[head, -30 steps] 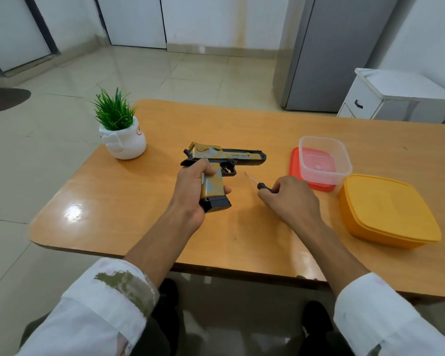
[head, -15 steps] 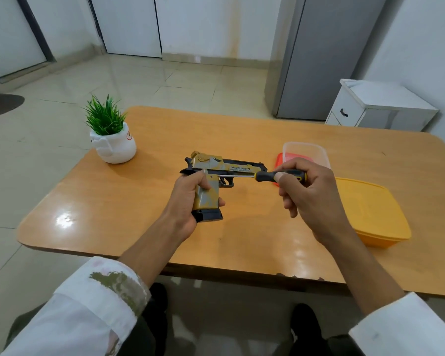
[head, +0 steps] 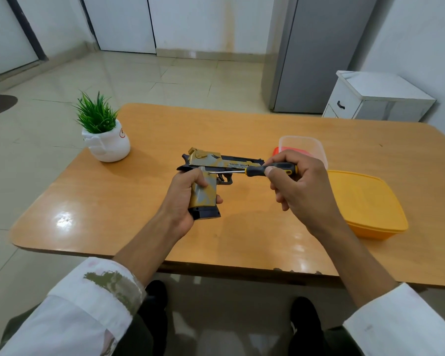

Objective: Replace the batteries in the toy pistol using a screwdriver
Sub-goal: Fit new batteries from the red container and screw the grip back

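- While the head view takes in both hands, the left hand (head: 184, 201) wraps the grip of the toy pistol (head: 211, 176), so the back of the grip and the palm side are hidden.
- Pistol is held above the table (head: 139, 201), barrel pointing right, grip base toward the camera.
- Right hand (head: 299, 186) is closed around the black-and-yellow handle of the screwdriver (head: 257, 171); most of the handle is covered by fingers, only its front end and a strip of yellow showing.
- Shaft lies level, its tip at the top of the grip, on a small screw point; whether it is seated there is too small to tell.
- Count: one pistol, one screwdriver, one potted plant (head: 104, 134) at far left, one clear container (head: 316, 147) on a red lid (head: 276, 151), one yellow box (head: 368, 204) at right.
- Right hand hides part of the clear container; only a sliver of the red lid shows.
- Bare tabletop lies between the plant and the pistol and along the near edge below both hands; the yellow box sits close to the right wrist.
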